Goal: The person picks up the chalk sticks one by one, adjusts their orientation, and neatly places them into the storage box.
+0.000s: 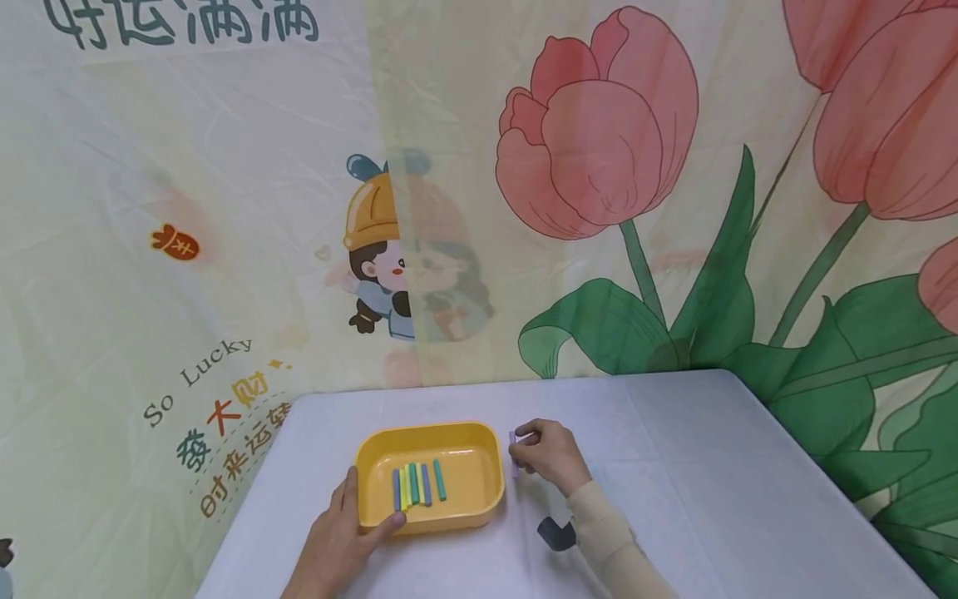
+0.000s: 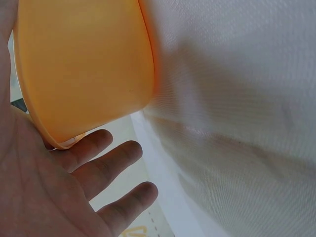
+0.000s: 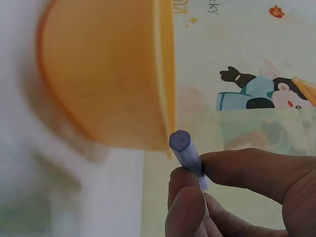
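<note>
A yellow rectangular tray (image 1: 473,478) sits on the white-covered table. Inside it several chalk sticks (image 1: 413,484) in purple, yellow and green lie side by side, with one green stick (image 1: 439,480) slightly apart at the right. My left hand (image 1: 340,528) holds the tray's near left corner, thumb at the front rim and fingers along the left side. Just outside the tray's right side, my right hand (image 1: 552,456) pinches a purple chalk stick (image 3: 183,150) between thumb and fingers; its rounded end shows in the right wrist view.
The white tablecloth (image 1: 674,491) spreads to the right of the tray. Behind the table hangs a printed curtain (image 1: 449,100) with tulips and a cartoon figure. A dark curved piece (image 1: 556,534) shows beside my right wrist.
</note>
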`<state>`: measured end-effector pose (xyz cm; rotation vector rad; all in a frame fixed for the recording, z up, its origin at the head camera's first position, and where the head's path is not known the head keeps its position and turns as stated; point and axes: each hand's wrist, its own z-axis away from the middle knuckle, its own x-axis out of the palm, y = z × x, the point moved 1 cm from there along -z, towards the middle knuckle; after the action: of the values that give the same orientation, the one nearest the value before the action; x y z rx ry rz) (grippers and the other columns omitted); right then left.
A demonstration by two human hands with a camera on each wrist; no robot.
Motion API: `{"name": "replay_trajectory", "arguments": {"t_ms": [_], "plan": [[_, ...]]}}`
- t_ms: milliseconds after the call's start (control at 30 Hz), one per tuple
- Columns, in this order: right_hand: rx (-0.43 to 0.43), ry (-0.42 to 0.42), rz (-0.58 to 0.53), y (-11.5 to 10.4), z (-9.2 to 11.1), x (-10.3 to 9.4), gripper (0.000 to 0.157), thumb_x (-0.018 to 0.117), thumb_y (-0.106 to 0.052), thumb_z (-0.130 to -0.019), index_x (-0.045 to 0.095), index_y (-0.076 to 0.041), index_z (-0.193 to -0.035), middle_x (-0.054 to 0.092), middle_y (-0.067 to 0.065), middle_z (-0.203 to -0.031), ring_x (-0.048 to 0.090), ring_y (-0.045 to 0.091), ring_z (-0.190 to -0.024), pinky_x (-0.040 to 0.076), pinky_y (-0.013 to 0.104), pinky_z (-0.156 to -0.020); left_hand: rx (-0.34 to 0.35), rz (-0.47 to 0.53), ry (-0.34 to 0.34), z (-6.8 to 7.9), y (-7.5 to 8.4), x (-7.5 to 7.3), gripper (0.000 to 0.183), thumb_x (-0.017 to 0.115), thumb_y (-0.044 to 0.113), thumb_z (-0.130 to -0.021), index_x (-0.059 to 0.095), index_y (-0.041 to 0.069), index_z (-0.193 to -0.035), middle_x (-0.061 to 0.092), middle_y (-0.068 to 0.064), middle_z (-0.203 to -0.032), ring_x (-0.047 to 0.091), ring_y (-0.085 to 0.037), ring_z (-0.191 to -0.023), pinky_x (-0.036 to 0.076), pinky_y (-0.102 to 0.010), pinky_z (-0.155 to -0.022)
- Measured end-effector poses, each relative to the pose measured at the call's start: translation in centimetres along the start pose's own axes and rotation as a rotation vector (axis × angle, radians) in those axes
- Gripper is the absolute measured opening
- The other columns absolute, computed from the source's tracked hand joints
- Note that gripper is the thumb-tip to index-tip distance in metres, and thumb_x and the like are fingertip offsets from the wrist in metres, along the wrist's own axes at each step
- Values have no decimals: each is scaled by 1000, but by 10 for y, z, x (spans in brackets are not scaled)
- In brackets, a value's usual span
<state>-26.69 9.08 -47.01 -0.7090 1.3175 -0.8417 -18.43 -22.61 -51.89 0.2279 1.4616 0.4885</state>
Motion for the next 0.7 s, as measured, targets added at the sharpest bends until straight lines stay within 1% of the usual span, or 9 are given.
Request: {"name": "replay_trajectory", "arguments": {"t_ms": [167, 400, 533, 700], "plan": [[-54, -40, -29, -21, -4, 7, 34, 74, -21, -77, 64, -7, -107, 65, 3, -80, 64, 20, -65, 56, 29, -58, 7, -3, 3, -1, -1, 1, 128, 42, 87, -66, -3, 0, -148, 17, -28, -148, 34, -50, -124, 32, -60, -102], [-122, -95, -70, -42, -7, 27, 32, 73, -17, -77, 65, -4, -105, 65, 2, -78, 64, 17, -62, 57, 29, -57, 1, -6, 2, 0, 0, -1, 128, 42, 88, -66, -2, 0, -148, 19, -28, -147, 35, -50, -124, 32, -60, -102], [-149, -133, -95, -50, -6, 40, 30, 72, -13, -77, 65, -2, -104, 66, 1, -75, 64, 19, -62, 57, 32, -56, 10, -12, 9, 1, -1, -1, 128, 42, 87, -66, -1, -1, -148, 20, -29, -147, 37, -51, -122, 34, -60, -101], [-173, -162, -80, -52, -9, 56, 30, 70, -10, -76, 65, 1, -103, 66, 1, -72, 64, 19, -60, 56, 29, -52, 13, -13, 5, 2, 0, -2, 127, 41, 87, -67, -2, -1, -148, 20, -30, -147, 36, -51, -122, 34, -60, -100]]}}
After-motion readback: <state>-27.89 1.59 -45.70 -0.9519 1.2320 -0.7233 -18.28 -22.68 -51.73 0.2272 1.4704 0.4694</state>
